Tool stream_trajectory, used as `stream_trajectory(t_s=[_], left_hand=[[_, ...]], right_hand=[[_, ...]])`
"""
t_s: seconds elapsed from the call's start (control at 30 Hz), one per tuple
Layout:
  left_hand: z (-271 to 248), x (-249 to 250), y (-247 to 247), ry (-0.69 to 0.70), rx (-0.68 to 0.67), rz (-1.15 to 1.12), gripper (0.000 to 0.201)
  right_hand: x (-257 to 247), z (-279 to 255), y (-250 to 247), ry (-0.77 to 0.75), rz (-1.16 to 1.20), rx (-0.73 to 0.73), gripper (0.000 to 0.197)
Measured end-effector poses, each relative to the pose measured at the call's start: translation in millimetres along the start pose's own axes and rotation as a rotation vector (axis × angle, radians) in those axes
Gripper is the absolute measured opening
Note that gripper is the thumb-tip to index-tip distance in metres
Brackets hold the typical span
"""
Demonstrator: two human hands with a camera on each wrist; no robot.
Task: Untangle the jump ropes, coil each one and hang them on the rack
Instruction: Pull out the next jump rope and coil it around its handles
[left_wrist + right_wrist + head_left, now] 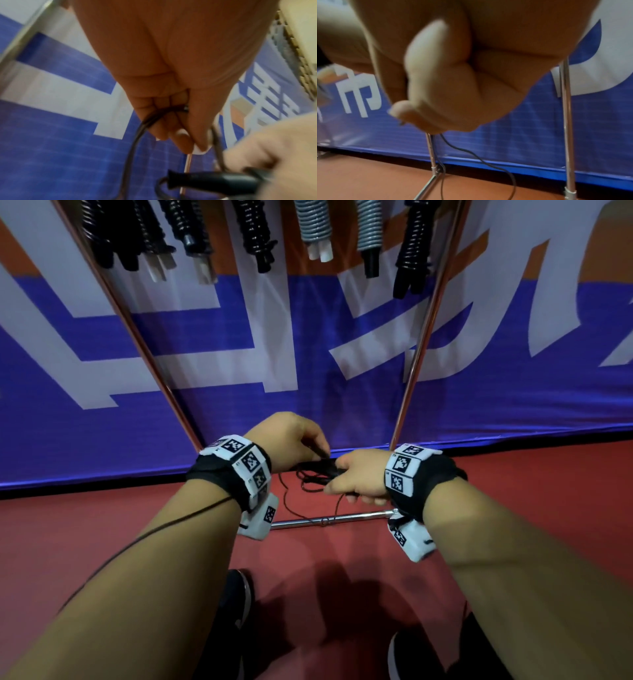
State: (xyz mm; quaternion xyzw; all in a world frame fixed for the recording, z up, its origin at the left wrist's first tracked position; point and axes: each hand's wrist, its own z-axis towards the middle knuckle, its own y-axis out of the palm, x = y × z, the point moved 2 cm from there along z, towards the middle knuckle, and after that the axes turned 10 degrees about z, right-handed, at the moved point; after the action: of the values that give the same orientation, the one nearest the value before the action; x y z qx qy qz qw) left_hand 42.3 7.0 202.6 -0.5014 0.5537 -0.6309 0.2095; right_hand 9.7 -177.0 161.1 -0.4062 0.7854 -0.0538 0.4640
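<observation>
Coiling underway: advise even loops, cord taut betw. hands, handles kept together. Left hand (291, 440) pinching black cord (137, 136); right hand (359, 477) clenched round handle (212, 181) and gathered loops. Rope thin, black, partly bunched, tail trailing onto red floor (102, 542) before rack (424, 337), not yet hung.

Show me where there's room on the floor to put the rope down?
Bare red floor lies left of the left hand, and more right of the right hand, in front of the blue banner. Between the hands it is crowded: tangled rope above the rack's bottom bar.
</observation>
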Motion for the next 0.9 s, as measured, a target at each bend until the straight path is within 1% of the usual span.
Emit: stream_trajectory(t_s=[0.1, 0.17, 0.2, 0.23, 0.37, 0.4, 0.43, 0.5, 0.6, 0.67, 0.7, 0.77, 0.83, 0.87, 0.9], left_hand=[[1, 9, 5, -0.005, -0.031, 0.132, 0.027], [3, 11, 9, -0.040, -0.091, 0.059, 0.035], [3, 11, 11, -0.068, -0.113, 0.008, 0.037], [4, 12, 14, -0.099, -0.118, -0.012, 0.034], [9, 16, 31, -0.201, -0.040, 0.026, 0.014], [11, 16, 37, -0.222, -0.012, 0.058, 0.012], [13, 17, 41, -0.244, 0.029, 0.104, 0.014], [17, 15, 48, -0.313, 0.113, 0.113, 0.023], [19, 15, 48, -0.420, 0.202, -0.004, 0.026], [22, 11, 45, -0.468, 0.226, -0.136, 0.026], [23, 10, 43, -0.471, 0.236, -0.232, 0.021], [22, 12, 39, -0.463, 0.251, -0.505, 0.010], [22, 16, 39, -0.456, 0.231, -0.802, 0.012], [21, 19, 37, -0.435, 0.197, -0.905, 0.013], [19, 20, 35, -0.404, 0.150, -0.958, 0.014]], right_hand=[[6, 10, -8, 0.002, -0.193, 0.253, 0.027], [11, 16, -13, 0.028, -0.321, 0.384, 0.031], [12, 19, -15, 0.033, -0.330, 0.437, 0.032], [12, 20, -17, 0.034, -0.315, 0.484, 0.033], [6, 20, -20, -0.011, -0.201, 0.634, 0.033], [4, 20, -20, -0.027, -0.160, 0.661, 0.033], [1, 20, -21, -0.046, -0.114, 0.679, 0.034], [-2, 18, -22, -0.090, -0.020, 0.682, 0.037], [-5, 9, -25, -0.158, 0.032, 0.628, 0.041], [-5, 6, -25, -0.183, 0.102, 0.582, 0.042], [-6, 5, -25, -0.187, 0.182, 0.555, 0.046], [-9, 2, -24, -0.176, 0.373, 0.496, 0.055], [-14, -1, -23, -0.165, 0.543, 0.455, 0.065], [-15, 0, -25, -0.159, 0.637, 0.451, 0.068], [-14, 1, -27, -0.147, 0.723, 0.455, 0.067]])
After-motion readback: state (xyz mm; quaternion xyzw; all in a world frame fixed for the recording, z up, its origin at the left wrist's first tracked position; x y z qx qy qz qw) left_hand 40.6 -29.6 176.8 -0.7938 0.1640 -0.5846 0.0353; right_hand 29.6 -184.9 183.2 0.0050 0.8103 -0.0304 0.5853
